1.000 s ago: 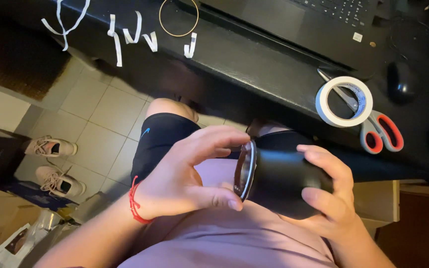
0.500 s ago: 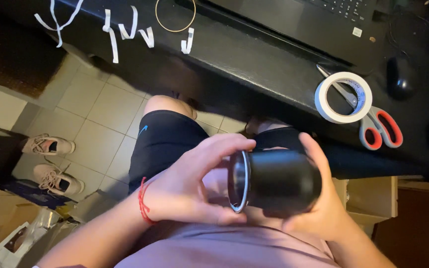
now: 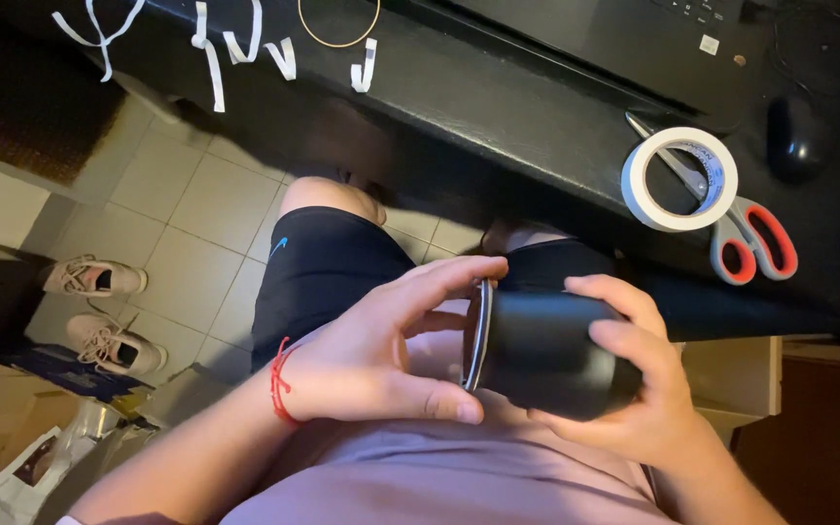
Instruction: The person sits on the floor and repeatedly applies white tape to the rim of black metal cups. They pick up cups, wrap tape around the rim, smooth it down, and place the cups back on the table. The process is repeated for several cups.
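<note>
The right hand (image 3: 634,389) wraps around a black cup (image 3: 551,352). Its fingers (image 3: 624,306) lie over the top of the body and its palm is below, so it grips the cup firmly. The left hand (image 3: 381,360) is at the mouth of the cup: the long fingers touch the upper part of the shiny rim (image 3: 478,335) and the thumb touches the lower part. This hand is half closed on the rim; I cannot tell if it really pinches it. On the left wrist there is a red string (image 3: 279,381).

The cup is between the two hands, above the lap, close to the body in a pale purple shirt (image 3: 420,481). It lies on its side. Its long axis goes from left to right in the picture, almost level. The mouth points to the left hand, and the closed end is hidden in the right hand.

Under the hands are black shorts (image 3: 328,267) and a tiled floor (image 3: 187,214) with a pair of shoes (image 3: 99,311). Further away is a dark table (image 3: 498,97). On it are a roll of white tape (image 3: 680,178), touching scissors (image 3: 746,238) with red handles, a black mouse (image 3: 797,136), white tape strips (image 3: 216,44) and a thin ring (image 3: 339,21).
</note>
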